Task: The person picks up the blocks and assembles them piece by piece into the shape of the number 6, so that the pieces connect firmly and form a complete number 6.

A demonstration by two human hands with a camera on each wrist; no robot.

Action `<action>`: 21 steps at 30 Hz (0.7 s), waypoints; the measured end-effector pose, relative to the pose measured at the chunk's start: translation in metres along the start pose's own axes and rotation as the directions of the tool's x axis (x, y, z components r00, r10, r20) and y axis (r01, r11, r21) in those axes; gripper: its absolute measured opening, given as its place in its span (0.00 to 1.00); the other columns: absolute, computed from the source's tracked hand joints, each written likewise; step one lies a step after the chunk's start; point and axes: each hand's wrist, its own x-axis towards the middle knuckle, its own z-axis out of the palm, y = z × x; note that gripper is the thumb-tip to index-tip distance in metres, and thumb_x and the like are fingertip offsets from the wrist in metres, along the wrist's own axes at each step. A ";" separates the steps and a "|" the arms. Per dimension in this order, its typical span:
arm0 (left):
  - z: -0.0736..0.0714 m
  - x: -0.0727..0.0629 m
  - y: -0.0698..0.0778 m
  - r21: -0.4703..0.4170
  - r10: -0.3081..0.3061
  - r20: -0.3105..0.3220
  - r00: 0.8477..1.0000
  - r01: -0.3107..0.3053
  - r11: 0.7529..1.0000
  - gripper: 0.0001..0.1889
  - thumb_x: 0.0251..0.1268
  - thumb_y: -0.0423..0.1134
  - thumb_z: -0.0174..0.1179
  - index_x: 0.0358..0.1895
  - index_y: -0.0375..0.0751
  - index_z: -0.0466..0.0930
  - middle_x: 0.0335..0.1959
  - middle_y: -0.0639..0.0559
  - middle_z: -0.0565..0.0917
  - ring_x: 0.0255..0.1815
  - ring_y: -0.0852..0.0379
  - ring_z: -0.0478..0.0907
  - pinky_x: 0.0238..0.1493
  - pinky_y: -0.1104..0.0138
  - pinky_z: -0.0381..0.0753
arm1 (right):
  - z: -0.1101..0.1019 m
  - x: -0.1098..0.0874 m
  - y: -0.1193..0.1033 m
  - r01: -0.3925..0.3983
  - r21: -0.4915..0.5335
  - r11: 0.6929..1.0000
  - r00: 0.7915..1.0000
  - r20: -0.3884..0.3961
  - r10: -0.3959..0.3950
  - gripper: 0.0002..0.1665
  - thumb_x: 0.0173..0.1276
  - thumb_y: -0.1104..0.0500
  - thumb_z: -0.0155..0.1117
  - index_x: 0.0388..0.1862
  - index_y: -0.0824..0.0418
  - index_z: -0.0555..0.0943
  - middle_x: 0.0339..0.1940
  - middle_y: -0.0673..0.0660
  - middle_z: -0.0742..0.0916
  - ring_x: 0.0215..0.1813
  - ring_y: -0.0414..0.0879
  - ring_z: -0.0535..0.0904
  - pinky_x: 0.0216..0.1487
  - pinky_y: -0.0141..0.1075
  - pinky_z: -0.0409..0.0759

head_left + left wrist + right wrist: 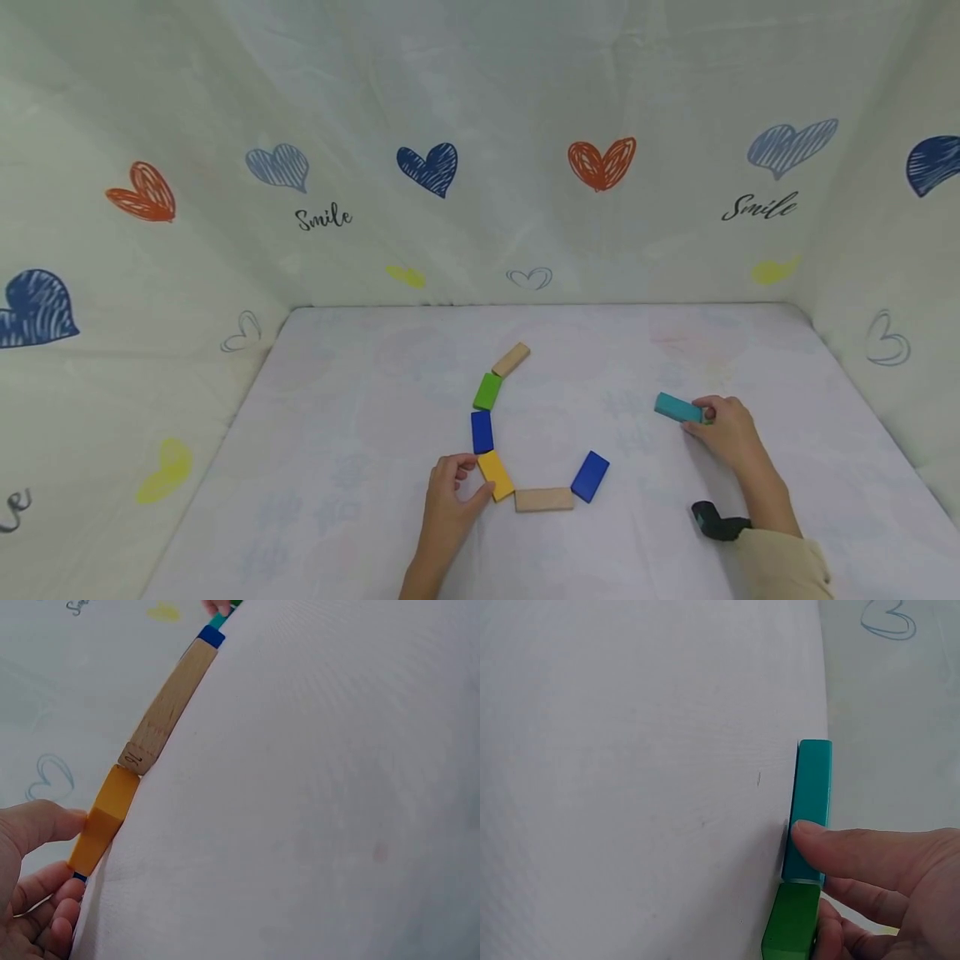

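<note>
My left hand (447, 500) grips a yellow block (496, 476) by its edges, thumb near the low end and fingertips at the upper corner. A blue block (482, 432), a green block (487, 391) and a plain wooden block (512, 359) run up from it in a curve. Beyond its lower end lie a long wooden block (543, 499) and another blue block (590, 477). Off to the right, my right hand (726, 429) pinches a teal block (810, 802). End to end with the teal one sits a second green block (791, 919), partly covered by the fingers.
A white patterned cloth covers the table (360, 417). Behind it and along both sides rise pale curtains (510, 233) printed with hearts. A black strap-like device (716, 522) shows at the right wrist, beside a beige sleeve (782, 564).
</note>
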 end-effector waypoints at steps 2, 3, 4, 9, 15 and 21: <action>0.000 0.000 0.000 -0.002 0.004 0.000 1.000 -0.004 1.000 0.20 0.50 0.43 0.68 0.47 0.46 0.74 0.41 0.58 0.74 0.43 0.61 0.66 0.46 0.67 0.71 | 0.000 0.000 0.000 -0.003 -0.003 1.000 1.000 -0.001 0.003 0.27 0.60 0.62 0.62 0.52 0.79 0.69 0.41 0.73 0.73 0.42 0.62 0.69 0.43 0.53 0.71; -0.001 0.000 0.000 -0.004 0.006 0.001 1.000 -0.006 1.000 0.20 0.50 0.43 0.68 0.47 0.46 0.74 0.41 0.58 0.74 0.43 0.61 0.66 0.46 0.67 0.71 | 0.000 0.000 0.000 -0.005 -0.003 1.000 1.000 -0.001 0.005 0.27 0.60 0.62 0.62 0.52 0.79 0.69 0.41 0.73 0.73 0.42 0.62 0.69 0.43 0.53 0.71; -0.001 0.000 0.000 -0.006 0.006 0.002 1.000 -0.006 1.000 0.20 0.50 0.43 0.68 0.47 0.46 0.74 0.41 0.58 0.74 0.43 0.61 0.66 0.46 0.66 0.71 | 0.000 0.000 -0.001 -0.004 -0.003 1.000 1.000 -0.001 0.004 0.27 0.60 0.62 0.62 0.52 0.79 0.69 0.41 0.73 0.73 0.42 0.62 0.69 0.43 0.53 0.71; -0.001 -0.001 0.000 -0.011 0.011 -0.001 1.000 -0.011 1.000 0.20 0.50 0.43 0.68 0.47 0.46 0.74 0.41 0.57 0.74 0.42 0.61 0.66 0.46 0.67 0.71 | -0.001 -0.001 -0.001 0.000 0.002 1.000 1.000 0.003 0.000 0.27 0.59 0.61 0.63 0.51 0.79 0.70 0.41 0.74 0.75 0.43 0.63 0.71 0.43 0.53 0.71; -0.001 -0.001 -0.002 -0.007 0.028 -0.008 1.000 -0.028 1.000 0.20 0.50 0.43 0.68 0.47 0.46 0.74 0.40 0.58 0.74 0.42 0.61 0.66 0.46 0.67 0.71 | -0.002 -0.003 -0.001 0.007 0.013 1.000 1.000 -0.001 -0.007 0.29 0.59 0.59 0.64 0.51 0.79 0.70 0.41 0.74 0.77 0.43 0.63 0.72 0.43 0.53 0.71; -0.002 -0.001 -0.001 -0.016 0.012 0.002 1.000 -0.012 1.000 0.20 0.51 0.43 0.68 0.47 0.47 0.73 0.41 0.58 0.73 0.42 0.62 0.66 0.46 0.67 0.71 | -0.003 -0.006 -0.003 0.007 0.033 0.999 1.000 -0.009 -0.006 0.29 0.60 0.58 0.64 0.52 0.79 0.70 0.41 0.74 0.77 0.43 0.62 0.73 0.42 0.51 0.72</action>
